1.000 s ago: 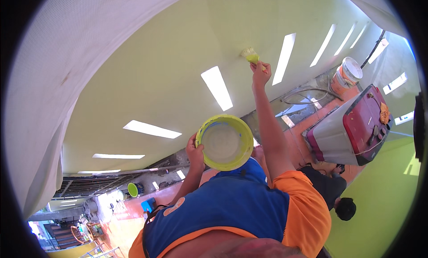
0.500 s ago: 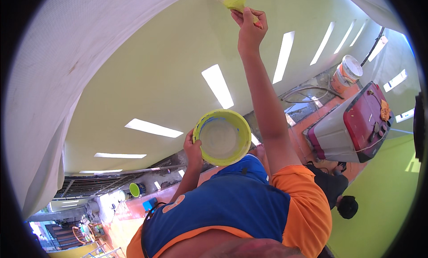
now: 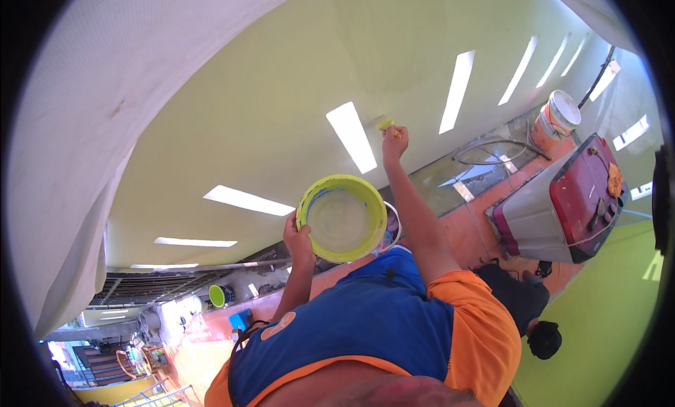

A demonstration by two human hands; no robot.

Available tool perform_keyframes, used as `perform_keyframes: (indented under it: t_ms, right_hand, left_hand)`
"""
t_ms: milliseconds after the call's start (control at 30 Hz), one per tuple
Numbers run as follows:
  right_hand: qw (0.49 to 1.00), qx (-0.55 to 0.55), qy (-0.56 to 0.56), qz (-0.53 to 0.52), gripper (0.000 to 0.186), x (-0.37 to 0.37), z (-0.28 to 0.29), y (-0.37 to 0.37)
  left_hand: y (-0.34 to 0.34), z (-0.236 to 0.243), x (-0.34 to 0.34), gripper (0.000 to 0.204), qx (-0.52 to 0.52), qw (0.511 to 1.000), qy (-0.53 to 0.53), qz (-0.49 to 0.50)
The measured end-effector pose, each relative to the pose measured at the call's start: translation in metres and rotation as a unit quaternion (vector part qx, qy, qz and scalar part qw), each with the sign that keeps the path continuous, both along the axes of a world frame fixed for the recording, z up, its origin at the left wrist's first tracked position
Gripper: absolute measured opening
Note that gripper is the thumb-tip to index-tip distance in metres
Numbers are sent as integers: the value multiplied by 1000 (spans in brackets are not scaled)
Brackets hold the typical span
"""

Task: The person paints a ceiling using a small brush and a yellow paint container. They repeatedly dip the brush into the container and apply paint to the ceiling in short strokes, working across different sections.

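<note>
My left hand (image 3: 299, 244) grips the rim of a yellow-green bucket (image 3: 380, 224) at its left side, fingers around the outside. Pale, whitish liquid lies inside, and blue smears mark the inner wall. Out ahead, my right hand (image 3: 395, 144) is closed around the handle of a paintbrush (image 3: 384, 123) whose ferrule end is smeared yellow-green. Its bristles are at the pale green wall (image 3: 281, 133), just right of a bright slot of light; whether they press on it I cannot tell.
A washing machine (image 3: 555, 203) with a dark red top stands at the right, a white-and-orange pail (image 3: 559, 112) beyond it. A person (image 3: 517, 298) in dark clothes is low at my right. White cloth (image 3: 77, 126) hangs at the left. A small green bucket (image 3: 219, 295) stands farther off.
My right hand has come down the wall with the paintbrush, from high up to beside the bright slot. The bucket in my left hand has shifted slightly left.
</note>
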State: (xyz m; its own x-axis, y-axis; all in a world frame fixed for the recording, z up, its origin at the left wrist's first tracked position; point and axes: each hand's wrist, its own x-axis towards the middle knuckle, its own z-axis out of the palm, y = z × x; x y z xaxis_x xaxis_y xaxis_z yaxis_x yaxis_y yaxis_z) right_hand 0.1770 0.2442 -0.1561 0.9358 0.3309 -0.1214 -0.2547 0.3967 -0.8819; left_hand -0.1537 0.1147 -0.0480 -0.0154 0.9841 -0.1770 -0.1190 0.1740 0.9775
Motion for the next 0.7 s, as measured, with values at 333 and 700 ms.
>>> perform_keyframes:
  t_ms: [333, 700]
  right_hand:
    - [938, 314, -97, 109, 9, 1, 249, -17]
    - [991, 116, -24, 62, 8, -4, 78, -17]
  left_hand:
    - [-7, 1, 7, 57, -7, 999, -34, -1]
    - [-4, -2, 8, 58, -6, 1000, -28, 5]
